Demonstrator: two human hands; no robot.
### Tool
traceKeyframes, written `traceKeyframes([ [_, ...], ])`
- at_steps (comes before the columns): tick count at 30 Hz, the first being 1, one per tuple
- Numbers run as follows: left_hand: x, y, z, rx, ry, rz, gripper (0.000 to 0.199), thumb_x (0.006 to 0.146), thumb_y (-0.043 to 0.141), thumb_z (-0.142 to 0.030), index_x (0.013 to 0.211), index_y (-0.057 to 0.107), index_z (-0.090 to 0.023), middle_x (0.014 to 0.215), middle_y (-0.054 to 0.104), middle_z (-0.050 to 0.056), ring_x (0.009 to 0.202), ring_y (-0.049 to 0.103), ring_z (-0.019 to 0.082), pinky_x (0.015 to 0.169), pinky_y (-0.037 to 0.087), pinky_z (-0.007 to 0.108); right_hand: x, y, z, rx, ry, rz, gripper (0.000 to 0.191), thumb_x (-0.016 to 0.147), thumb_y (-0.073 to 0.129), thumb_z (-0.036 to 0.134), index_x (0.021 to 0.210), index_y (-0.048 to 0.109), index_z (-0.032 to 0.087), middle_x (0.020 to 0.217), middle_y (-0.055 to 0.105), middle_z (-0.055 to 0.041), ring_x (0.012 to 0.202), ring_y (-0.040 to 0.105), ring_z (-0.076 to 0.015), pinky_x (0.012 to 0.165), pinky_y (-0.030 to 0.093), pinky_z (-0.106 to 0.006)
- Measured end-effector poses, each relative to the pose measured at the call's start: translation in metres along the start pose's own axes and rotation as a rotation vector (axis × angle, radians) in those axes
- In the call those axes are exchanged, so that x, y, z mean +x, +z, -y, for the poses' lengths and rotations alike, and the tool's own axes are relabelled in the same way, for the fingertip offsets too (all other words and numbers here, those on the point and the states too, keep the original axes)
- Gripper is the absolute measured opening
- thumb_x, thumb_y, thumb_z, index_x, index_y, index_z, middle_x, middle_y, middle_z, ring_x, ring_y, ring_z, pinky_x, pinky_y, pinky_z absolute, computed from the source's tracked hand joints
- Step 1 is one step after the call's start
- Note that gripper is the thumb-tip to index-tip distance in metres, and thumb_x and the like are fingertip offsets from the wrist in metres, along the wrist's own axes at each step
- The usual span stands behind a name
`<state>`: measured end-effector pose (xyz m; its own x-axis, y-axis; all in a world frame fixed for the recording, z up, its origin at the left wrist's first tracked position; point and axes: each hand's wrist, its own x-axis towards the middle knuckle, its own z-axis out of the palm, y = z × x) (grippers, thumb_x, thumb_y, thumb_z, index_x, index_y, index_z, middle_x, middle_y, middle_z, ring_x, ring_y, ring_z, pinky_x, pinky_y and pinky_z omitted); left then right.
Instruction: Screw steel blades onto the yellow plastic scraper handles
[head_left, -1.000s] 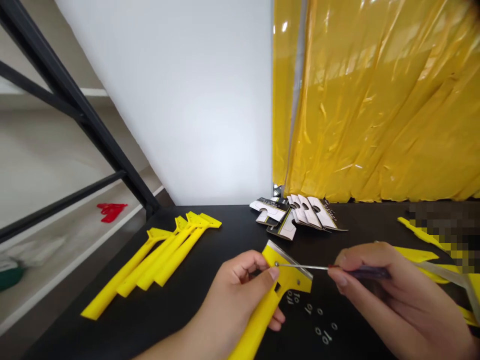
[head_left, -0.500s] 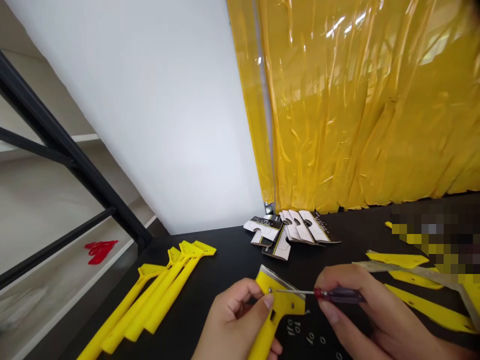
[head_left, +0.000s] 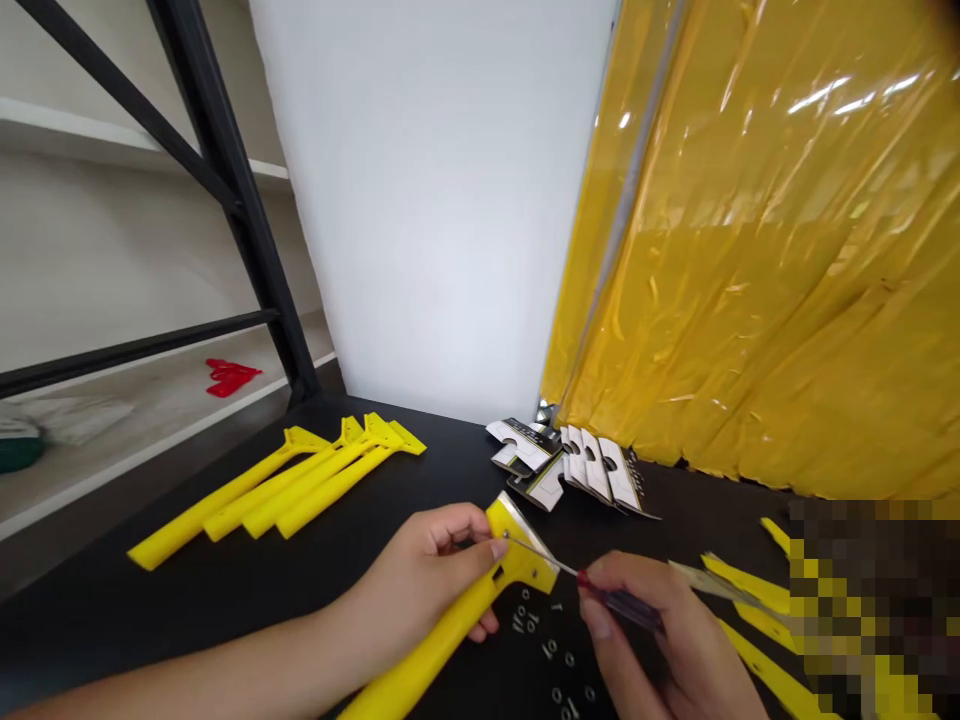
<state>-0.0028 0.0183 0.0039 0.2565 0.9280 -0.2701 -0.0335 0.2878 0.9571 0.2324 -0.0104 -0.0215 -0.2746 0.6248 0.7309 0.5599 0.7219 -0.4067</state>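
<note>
Folded cards [head_left: 592,470] and four yellow handles [head_left: 321,477] lie beyond our left hand [head_left: 439,562], closed around a scraper [head_left: 461,622] above the black surface [head_left: 450,455], head forward-right, long axis diagonal; our right hand [head_left: 686,640] pinches a screwdriver [head_left: 630,606], tip at a screw [head_left: 506,536].

Five scrapers: four [head_left: 315,478] near the desk's [head_left: 450,490] left edge, one [head_left: 457,627] in the left hand [head_left: 442,560]. One screwdriver [head_left: 622,602]. At least five cards [head_left: 622,485], overlapping, by the back edge. At least three strips [head_left: 771,670]. At least eight small parts [head_left: 551,648].
</note>
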Motion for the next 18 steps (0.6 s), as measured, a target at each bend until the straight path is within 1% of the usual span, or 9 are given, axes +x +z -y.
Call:
traceKeyframes([
  [2, 0.0, -0.001, -0.001, 0.026, -0.001, 0.008, 0.038, 0.08, 0.081, -0.051, 0.082, 0.06, -0.019, 0.062, 0.064, -0.004, 0.052, 0.069, 0.015, 0.051, 0.059, 0.025, 0.004, -0.002, 0.003, 0.038, 0.021, 0.015, 0.019, 0.099, 0.054, 0.02, 0.117, 0.054, 0.027, 0.083, 0.072, -0.0013, 0.062, 0.069, -0.0179, 0.058, 0.056, -0.029],
  [5, -0.001, -0.002, -0.004, 0.048, 0.008, 0.019, 0.036, 0.083, 0.08, -0.049, 0.083, 0.061, -0.019, 0.066, 0.064, -0.004, 0.056, 0.071, 0.016, 0.054, 0.06, 0.026, 0.007, -0.005, 0.006, 0.096, 0.059, 0.074, 0.02, 0.101, 0.053, 0.018, 0.12, 0.053, 0.026, 0.086, 0.07, -0.0018, 0.066, 0.068, -0.0177, 0.06, 0.055, -0.029],
  [10, -0.001, -0.004, -0.008, 0.093, 0.036, 0.025, 0.033, 0.086, 0.078, -0.048, 0.085, 0.063, -0.019, 0.068, 0.064, -0.003, 0.059, 0.072, 0.017, 0.057, 0.06, 0.027, 0.009, -0.008, 0.005, 0.147, 0.1, 0.125, 0.023, 0.102, 0.055, 0.016, 0.123, 0.051, 0.026, 0.09, 0.068, -0.0002, 0.067, 0.065, -0.0154, 0.062, 0.051, -0.028],
  [14, 0.002, -0.006, -0.008, 0.118, 0.037, 0.025, 0.032, 0.087, 0.078, -0.048, 0.089, 0.065, -0.018, 0.072, 0.068, -0.001, 0.062, 0.071, 0.017, 0.061, 0.061, 0.028, 0.014, -0.01, 0.004, 0.152, 0.084, 0.125, 0.022, 0.102, 0.055, 0.015, 0.121, 0.05, 0.025, 0.092, 0.067, -0.0005, 0.07, 0.065, -0.015, 0.064, 0.051, -0.028],
  [18, 0.002, -0.007, -0.008, 0.109, 0.009, -0.01, 0.033, 0.085, 0.08, -0.048, 0.089, 0.065, -0.019, 0.071, 0.068, -0.001, 0.062, 0.071, 0.017, 0.06, 0.062, 0.028, 0.017, -0.01, 0.004, 0.165, 0.053, 0.14, 0.021, 0.102, 0.054, 0.016, 0.121, 0.048, 0.024, 0.085, 0.065, 0.0016, 0.065, 0.062, -0.0137, 0.062, 0.049, -0.027],
])
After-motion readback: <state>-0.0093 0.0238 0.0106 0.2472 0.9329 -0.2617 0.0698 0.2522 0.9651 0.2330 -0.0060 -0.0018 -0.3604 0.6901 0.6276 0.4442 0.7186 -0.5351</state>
